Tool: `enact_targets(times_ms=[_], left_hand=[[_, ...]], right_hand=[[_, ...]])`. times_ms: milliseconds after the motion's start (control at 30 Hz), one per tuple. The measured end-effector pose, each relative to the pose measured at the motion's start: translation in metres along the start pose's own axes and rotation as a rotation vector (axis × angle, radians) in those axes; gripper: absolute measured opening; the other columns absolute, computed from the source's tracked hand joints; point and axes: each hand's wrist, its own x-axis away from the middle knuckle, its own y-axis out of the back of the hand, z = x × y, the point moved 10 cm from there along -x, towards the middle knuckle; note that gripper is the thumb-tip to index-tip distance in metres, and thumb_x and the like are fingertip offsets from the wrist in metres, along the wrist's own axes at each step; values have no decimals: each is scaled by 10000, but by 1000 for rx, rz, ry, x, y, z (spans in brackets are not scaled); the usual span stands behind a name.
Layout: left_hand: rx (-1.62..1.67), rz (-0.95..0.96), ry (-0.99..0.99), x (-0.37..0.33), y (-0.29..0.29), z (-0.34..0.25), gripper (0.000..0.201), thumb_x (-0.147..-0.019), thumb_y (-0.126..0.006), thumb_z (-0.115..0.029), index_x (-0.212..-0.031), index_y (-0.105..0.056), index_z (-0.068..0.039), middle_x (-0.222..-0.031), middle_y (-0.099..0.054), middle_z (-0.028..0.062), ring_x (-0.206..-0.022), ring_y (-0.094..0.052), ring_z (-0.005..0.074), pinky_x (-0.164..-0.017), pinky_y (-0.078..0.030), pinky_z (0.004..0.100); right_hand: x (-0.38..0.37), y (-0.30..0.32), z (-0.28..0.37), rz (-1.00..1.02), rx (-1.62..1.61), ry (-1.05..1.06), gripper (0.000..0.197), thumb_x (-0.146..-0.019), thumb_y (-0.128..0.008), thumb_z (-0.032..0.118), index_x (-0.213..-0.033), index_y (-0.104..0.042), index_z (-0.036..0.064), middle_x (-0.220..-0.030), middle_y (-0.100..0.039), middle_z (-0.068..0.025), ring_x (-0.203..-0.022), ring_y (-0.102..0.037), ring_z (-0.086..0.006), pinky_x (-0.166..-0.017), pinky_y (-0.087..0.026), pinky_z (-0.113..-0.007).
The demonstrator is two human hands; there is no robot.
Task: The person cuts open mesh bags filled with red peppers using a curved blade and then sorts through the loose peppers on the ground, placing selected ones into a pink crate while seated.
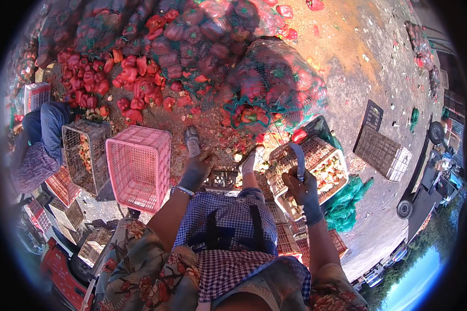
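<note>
Right hand [302, 189] clamped on curved grey blade-like tool [300, 160], beside tan plastic lattice crate [316, 149]; slack grip could drop it inside. Left hand [199, 167] curled; can't tell on what.

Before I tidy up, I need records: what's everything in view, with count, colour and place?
pepper sacks: several, red in green net, top
loose peppers: many, red, upper left
large crate: one, pink, centre-left
scrap crate: one, pale, centre-right
other crates: many, red, grey, brown, both sides
net heap: one, green, beside scrap crate
vehicles: several, red or dark, edges
co-worker: one, blue trousers, far left
curved tool: one, grey, centre-right
apron: one, blue-white check, lower centre
shoes: two, greyish, centre
left hand, curled: one, greyish, centre
right hand: one, greyish, around curved tool
</note>
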Motion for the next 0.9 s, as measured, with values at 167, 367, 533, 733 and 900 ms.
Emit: enact_targets(times_ms=[167, 367, 533, 733, 900], left_hand=[[-494, 113, -441, 32, -51, -42, 263, -932, -571, -98, -1176, -626, -16, -1031, -659, 130, -855, -662, 201, -718, -516, 311], [-424, -25, -453, 30, -71, -82, 394, -962, -574, -110, -1347, -541, -35, -1348, -550, 109, -991, -632, 178, -840, -504, 269], [29, 58, -179, -49, -80, -63, 424, -969, -514, -69, -1392, -490, -76, -1280, -597, 66, -852, -591, 124, -760, -516, 302], [23, 175, -331, -123, -137, -84, 492, -962, -572, -128, -1429, -420, -99, -1109, -646, 53, -733, -615, 125, -627, -541, 298], [412, 264, 3, -128, -175, -74, 347, -951, -593, -136, -1294, -542, -155, -1012, -653, 42, -676, -632, 176, -612, -548, 346]], right_hand=[[-1, -7, 19, 7, -68, 82, 122, -899, -630, 92, -967, -607, -6, -725, -580, -13, -530, -516, -64, -472, -430, -229], [13, -32, 34, 0, 114, 301, 97, -852, -649, 75, -870, -627, -18, -715, -610, -75, -637, -568, -126, -600, -464, -293], [24, -44, 29, 37, -66, 216, 81, -834, -671, 51, -879, -638, -7, -722, -616, -80, -672, -593, -134, -612, -465, -296], [21, -48, 30, 35, -126, 263, 86, -845, -683, 60, -889, -639, 1, -747, -623, -70, -667, -585, -120, -602, -459, -281], [15, -47, 25, 74, -110, 267, 122, -851, -677, 60, -946, -638, -6, -768, -624, -80, -671, -578, -120, -605, -462, -289]])
